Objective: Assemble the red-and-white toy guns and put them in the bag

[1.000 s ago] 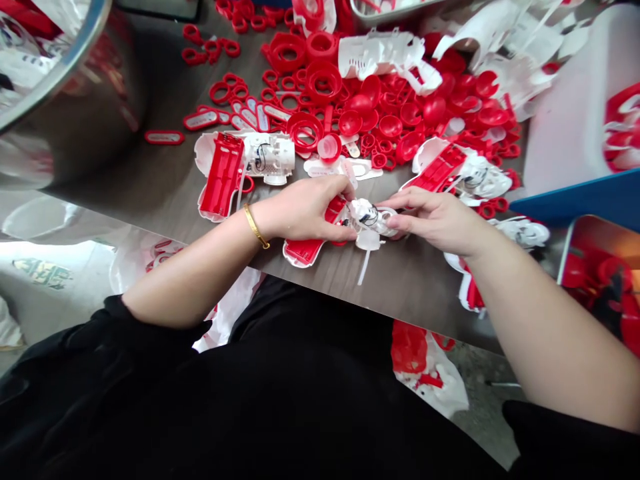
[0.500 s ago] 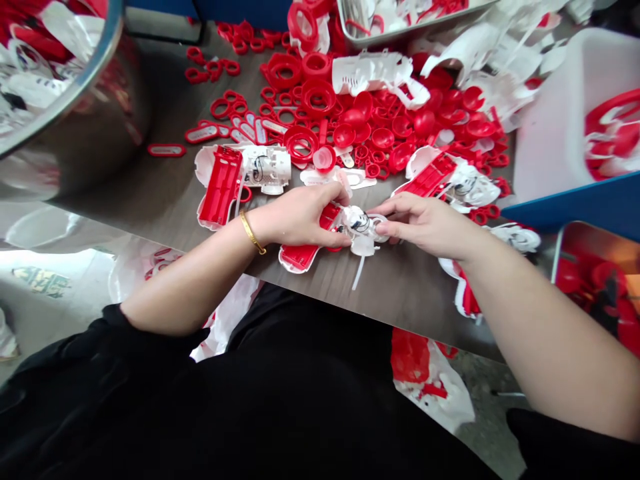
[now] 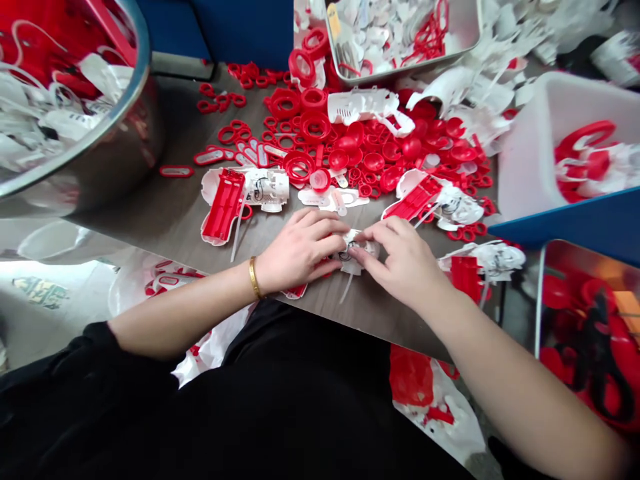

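A white-and-red toy gun half, with thin wires in its white barrel, lies at the front edge of the table. My left hand is wrapped over its red handle side, which hides most of that part. My right hand has thumb and fingers closed on the barrel end. A thin white strip sticks out below the barrel, toward me. Similar gun halves lie around my hands: one to the left, one behind my right hand, and one beside my right forearm.
Red rings and cups are heaped behind my hands. A steel pot of parts stands left, a metal tray at the back. To the right are a translucent bin and a tray with red parts and dark-handled tools.
My right hand has shifted left and its fingers now curl over the barrel. My left fingers have spread further over the gun half. The whole view has shifted slightly.
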### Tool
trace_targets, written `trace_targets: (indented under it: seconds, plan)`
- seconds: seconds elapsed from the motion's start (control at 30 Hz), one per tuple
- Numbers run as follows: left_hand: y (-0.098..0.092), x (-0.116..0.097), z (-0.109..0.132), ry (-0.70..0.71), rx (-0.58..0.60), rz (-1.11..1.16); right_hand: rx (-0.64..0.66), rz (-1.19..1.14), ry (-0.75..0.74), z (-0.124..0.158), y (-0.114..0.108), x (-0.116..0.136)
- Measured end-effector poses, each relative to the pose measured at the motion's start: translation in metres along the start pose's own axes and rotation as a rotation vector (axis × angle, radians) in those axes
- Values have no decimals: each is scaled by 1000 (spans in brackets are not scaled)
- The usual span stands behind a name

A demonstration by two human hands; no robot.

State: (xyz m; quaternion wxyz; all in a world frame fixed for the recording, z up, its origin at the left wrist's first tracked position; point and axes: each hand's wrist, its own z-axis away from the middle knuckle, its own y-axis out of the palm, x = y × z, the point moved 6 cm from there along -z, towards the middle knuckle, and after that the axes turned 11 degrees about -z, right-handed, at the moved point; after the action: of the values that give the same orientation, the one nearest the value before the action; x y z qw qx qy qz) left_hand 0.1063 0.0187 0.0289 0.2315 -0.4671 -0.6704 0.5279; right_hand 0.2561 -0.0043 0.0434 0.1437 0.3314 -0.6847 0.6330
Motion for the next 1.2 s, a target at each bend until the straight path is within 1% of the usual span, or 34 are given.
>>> trace_targets:
  seconds: [0.07,0.13,0.17,0.2,0.23,0.33,0.43,0.57,0.63,0.7,0.77,0.83,0.87,0.9,1.0,1.07,1.1,1.13,1.17,1.2]
  plan:
    - [-1,-1,0,46,-6,3,-37,-30,-9,4,0,-1]
    - [-2,-2,1,90,-6,3,-142,-66,13,16,-4,-2]
    - [-2,-2,1,111,-7,1,-189,-88,56,24,-5,-3]
    - [-2,-3,1,130,-8,-2,-204,-111,120,34,-3,-5]
    - [-2,-3,1,142,-9,-1,-190,-140,201,43,2,-7]
    - [-2,-3,2,148,4,20,-64,-273,434,62,23,-12]
    - [-1,-3,1,150,20,37,-54,-368,546,66,34,-12]
    - [0,-4,0,165,61,49,-66,-445,616,66,44,-14]
    - [1,-4,0,157,69,47,-73,-415,627,66,46,-13]
    - [0,-4,-1,146,53,48,-63,-332,604,64,44,-10]
    - [0,-4,0,136,30,54,12,-278,579,61,42,-9]
    - [1,-3,0,109,7,55,158,-308,554,60,40,-10]
    - [1,-1,0,89,-6,54,209,-342,543,61,38,-12]
    - [2,0,0,70,-18,54,224,-361,529,61,33,-14]
    - [0,0,2,41,-63,67,165,-304,487,58,13,-26]
    - [-7,0,2,46,-110,95,191,-279,480,48,3,-33]
    - [-12,1,1,42,-136,115,192,-270,467,36,-5,-35]
    - [-18,3,-2,34,-160,134,147,-242,446,19,-16,-38]
    - [-23,6,-8,22,-178,144,68,-173,417,-3,-30,-41]
    - [-28,11,-17,3,-188,142,-70,-58,389,-27,-49,-44]
